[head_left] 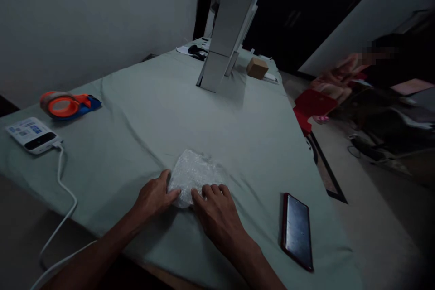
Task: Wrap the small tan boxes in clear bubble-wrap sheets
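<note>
A bundle of clear bubble wrap (192, 174) lies on the pale green tablecloth (163, 118) near the front edge; what is inside it cannot be made out. My left hand (155, 195) grips its left edge, with the thumb and a finger on the wrap. My right hand (217, 208) lies over its lower right part, the fingers spread a little and resting on the plastic.
An orange and blue tape dispenser (70, 105) and a white device (34, 135) with a cable are at left. A phone (297, 231) lies at right. Grey boxes (226, 36) and a brown box (257, 68) stand farther back. A person (336, 77) sits beyond the table.
</note>
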Demonstrator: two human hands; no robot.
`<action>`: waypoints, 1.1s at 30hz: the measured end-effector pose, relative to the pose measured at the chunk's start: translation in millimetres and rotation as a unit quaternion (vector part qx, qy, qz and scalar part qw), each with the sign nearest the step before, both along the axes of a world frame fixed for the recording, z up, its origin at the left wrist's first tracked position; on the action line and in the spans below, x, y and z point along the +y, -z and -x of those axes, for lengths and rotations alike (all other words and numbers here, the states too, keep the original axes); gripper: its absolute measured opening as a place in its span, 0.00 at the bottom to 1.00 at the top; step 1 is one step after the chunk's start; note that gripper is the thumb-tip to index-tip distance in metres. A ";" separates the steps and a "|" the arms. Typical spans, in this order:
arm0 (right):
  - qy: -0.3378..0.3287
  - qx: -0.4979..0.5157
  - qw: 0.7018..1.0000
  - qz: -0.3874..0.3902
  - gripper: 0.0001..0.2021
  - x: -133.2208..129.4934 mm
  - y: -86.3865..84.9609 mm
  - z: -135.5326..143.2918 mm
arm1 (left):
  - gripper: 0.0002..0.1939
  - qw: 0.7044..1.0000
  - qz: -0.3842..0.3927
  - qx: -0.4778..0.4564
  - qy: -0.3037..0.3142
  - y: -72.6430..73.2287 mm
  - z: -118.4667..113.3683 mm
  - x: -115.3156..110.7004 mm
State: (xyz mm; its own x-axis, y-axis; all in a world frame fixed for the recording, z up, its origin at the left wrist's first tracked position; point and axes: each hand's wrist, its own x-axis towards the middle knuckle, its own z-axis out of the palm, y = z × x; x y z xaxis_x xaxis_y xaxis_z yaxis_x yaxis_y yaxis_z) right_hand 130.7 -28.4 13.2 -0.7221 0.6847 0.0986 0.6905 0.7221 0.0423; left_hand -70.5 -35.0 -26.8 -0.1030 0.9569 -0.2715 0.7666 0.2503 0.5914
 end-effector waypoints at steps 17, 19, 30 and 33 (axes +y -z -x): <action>0.027 0.051 0.997 0.056 0.22 -3.0 -2.2 -3.9 | 0.03 0.941 -0.068 -0.332 -0.017 1.7 -46.0 9.2; 0.032 0.063 0.994 0.079 0.24 -3.6 -3.8 -6.1 | 0.05 0.932 -0.042 -0.359 -0.010 -0.6 -47.4 7.2; 0.051 0.233 0.965 0.106 0.22 -11.4 -3.3 -34.9 | 0.12 0.959 -0.164 -0.110 0.203 -13.8 -51.1 -8.2; 0.138 0.279 0.949 0.047 0.18 -16.0 15.9 -52.4 | 0.11 0.950 -0.209 -0.050 0.227 -10.0 -53.3 -9.6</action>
